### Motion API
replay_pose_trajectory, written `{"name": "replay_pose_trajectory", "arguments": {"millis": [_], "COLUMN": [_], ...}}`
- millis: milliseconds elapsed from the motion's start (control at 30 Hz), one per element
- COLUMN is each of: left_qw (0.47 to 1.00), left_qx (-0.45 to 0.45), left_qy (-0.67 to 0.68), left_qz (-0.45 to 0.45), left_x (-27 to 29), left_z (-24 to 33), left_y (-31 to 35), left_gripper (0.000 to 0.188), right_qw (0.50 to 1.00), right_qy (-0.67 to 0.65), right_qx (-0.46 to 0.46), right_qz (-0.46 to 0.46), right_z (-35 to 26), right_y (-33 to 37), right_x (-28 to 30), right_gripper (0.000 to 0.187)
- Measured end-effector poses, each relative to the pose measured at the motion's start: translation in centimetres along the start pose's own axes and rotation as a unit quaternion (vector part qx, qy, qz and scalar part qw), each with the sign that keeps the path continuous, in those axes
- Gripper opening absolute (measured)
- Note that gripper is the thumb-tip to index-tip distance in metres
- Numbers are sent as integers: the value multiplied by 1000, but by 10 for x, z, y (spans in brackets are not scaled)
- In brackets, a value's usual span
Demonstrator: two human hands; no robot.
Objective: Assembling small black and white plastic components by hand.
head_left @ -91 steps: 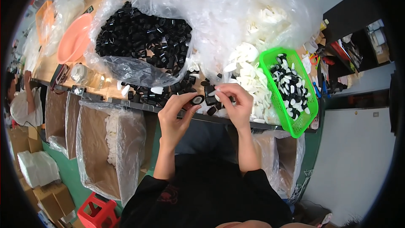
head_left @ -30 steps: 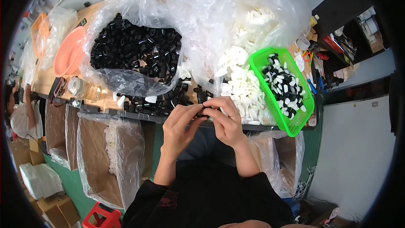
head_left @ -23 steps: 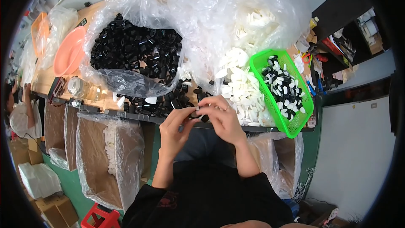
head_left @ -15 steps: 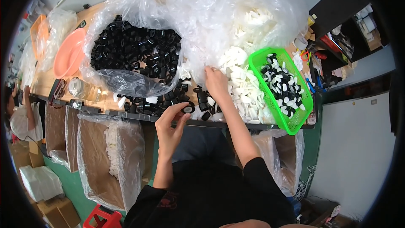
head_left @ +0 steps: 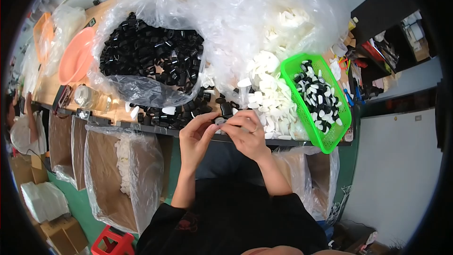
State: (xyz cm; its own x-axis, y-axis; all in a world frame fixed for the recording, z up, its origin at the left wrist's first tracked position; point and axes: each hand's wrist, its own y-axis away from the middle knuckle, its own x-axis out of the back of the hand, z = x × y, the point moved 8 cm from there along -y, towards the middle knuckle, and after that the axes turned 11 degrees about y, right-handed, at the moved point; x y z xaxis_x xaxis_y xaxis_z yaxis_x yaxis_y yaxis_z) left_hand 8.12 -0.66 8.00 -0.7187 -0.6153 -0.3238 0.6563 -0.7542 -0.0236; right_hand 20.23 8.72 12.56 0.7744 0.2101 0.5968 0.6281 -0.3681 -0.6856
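Note:
At the table's front edge my left hand (head_left: 194, 138) pinches a small round black part (head_left: 220, 120) with a pale centre. My right hand (head_left: 248, 135) meets it there, thumb and fingertips closed together at the part; whatever lies between them is too hidden to make out. Loose black parts (head_left: 188, 110) lie just beyond the hands. To their right spreads a heap of flat white pieces (head_left: 272, 101). A green basket (head_left: 315, 138) beside that heap holds mixed black and white pieces.
A clear plastic bag (head_left: 137, 95) full of black parts lies open at the left, near a pink basin (head_left: 75, 56) and a clear jar (head_left: 86, 97). Plastic-lined boxes (head_left: 111, 179) stand below the table edge. A red stool (head_left: 113, 242) is on the floor; another person's arm (head_left: 31, 118) shows far left.
My right hand has come back from beside the white heap to meet my left hand. The left hand has shifted slightly right, still holding the black part.

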Motion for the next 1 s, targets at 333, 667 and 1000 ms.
{"name": "replay_pose_trajectory", "arguments": {"millis": [333, 667, 1000], "left_qw": [999, 957, 953], "left_qx": [-5, -177, -128], "left_qy": [17, -228, -224], "left_qz": [-31, -34, -159], "left_x": [-19, -39, -56], "left_z": [-4, 7, -31], "left_y": [8, 13, -1], "left_gripper": [19, 25, 20], "right_qw": [946, 882, 924], "right_qy": [-228, -305, -95], "right_qx": [-231, -353, -362], "right_qz": [2, -62, -76], "right_z": [26, 45, 55], "right_y": [24, 64, 78], "right_x": [0, -30, -8], "right_gripper": [20, 18, 12]}}
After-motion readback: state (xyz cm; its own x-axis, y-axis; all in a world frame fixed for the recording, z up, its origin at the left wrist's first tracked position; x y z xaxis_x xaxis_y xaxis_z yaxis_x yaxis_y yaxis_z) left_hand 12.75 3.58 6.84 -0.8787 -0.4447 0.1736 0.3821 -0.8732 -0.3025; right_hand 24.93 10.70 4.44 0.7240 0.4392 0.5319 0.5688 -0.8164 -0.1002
